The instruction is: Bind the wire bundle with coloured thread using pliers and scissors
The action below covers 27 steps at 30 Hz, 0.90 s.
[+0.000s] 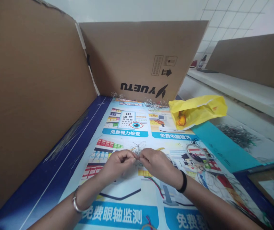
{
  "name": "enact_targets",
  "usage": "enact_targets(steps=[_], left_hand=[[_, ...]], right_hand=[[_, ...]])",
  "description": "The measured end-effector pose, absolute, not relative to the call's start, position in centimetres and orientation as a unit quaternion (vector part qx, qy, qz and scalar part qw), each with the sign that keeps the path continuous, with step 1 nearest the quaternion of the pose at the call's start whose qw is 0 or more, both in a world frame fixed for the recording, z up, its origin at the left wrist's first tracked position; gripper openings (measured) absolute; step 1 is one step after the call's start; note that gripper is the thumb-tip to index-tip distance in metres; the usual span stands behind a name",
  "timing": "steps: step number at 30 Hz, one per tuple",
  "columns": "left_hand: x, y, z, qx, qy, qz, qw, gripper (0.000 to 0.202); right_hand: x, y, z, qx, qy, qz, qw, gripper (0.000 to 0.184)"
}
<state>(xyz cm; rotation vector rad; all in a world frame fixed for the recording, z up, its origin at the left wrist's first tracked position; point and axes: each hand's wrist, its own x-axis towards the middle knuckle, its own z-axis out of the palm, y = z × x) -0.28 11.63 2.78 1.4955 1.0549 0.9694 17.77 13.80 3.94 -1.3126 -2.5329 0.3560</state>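
Observation:
My left hand (118,164) and my right hand (156,164) meet over the printed poster (127,204) that covers the table. Both are closed in a pinch on a small tangle of thin wires (138,149) that sticks up between the fingertips. The left wrist wears a silver bangle, the right a black band. More coloured wire strands (156,187) lie on the poster under the right wrist.
Cardboard walls (31,95) stand at the left and back. A yellow plastic bag (196,110) lies at the back right. A wire ring (196,153) sits right of my hands. Loose metal wires (237,134) are heaped further right, and a tablet (273,185) lies at the right edge.

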Motion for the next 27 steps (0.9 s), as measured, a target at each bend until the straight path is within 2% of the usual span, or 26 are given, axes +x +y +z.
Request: enact_targets(steps=[5,12,20,27], left_hand=[[-0.64,11.86,2.22,0.560,0.462,0.384,0.571,0.019],[-0.80,11.99,2.27,0.556,0.469,0.386,0.568,0.023],[-1.04,12.06,2.02,0.557,0.445,0.390,0.583,0.024],[-0.98,12.04,1.84,0.556,0.449,0.384,0.584,0.021]], right_hand=[[17.81,14.07,4.09,-0.442,-0.859,0.197,0.167,0.014],[17.95,14.15,4.04,-0.433,-0.850,0.217,0.206,0.013],[18.21,14.20,3.92,-0.447,-0.842,0.229,0.196,0.016],[18.15,14.27,3.99,-0.430,-0.844,0.258,0.191,0.011]])
